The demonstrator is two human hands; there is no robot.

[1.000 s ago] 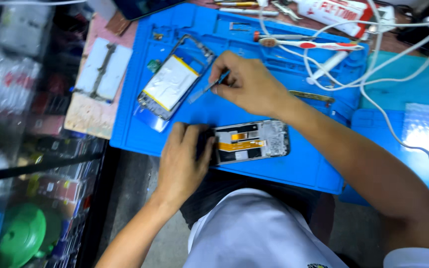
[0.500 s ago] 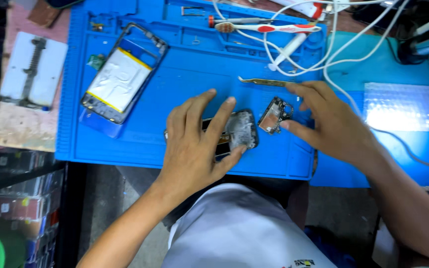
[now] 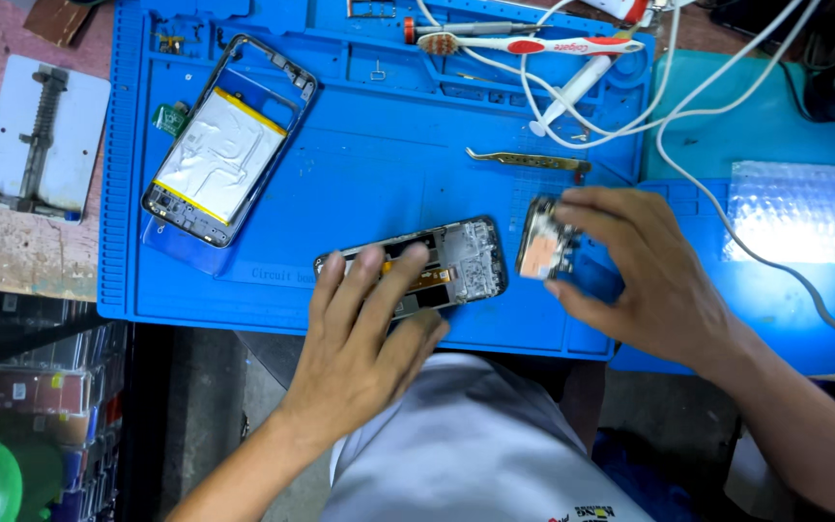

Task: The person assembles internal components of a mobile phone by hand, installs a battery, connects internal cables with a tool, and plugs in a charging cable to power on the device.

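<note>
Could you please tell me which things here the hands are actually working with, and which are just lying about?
In hand:
left hand pressing on the opened phone frame
right hand holding the small circuit board

Lying about:
second phone frame with battery
tweezers
toothbrush
white cables
blue mat

Looking down, I see my left hand [image 3: 359,338] lying flat with its fingers spread over an opened phone frame [image 3: 456,266] near the front edge of the blue work mat [image 3: 379,174], while my right hand [image 3: 645,280] pinches a small circuit board [image 3: 543,242] just beside that frame's right end. Farther back on the mat I see a second phone chassis with a silver battery [image 3: 224,155] lying tilted at the left, brass tweezers [image 3: 529,159] near the middle, and a toothbrush [image 3: 524,44] among white cables [image 3: 688,106] along the far edge.
</note>
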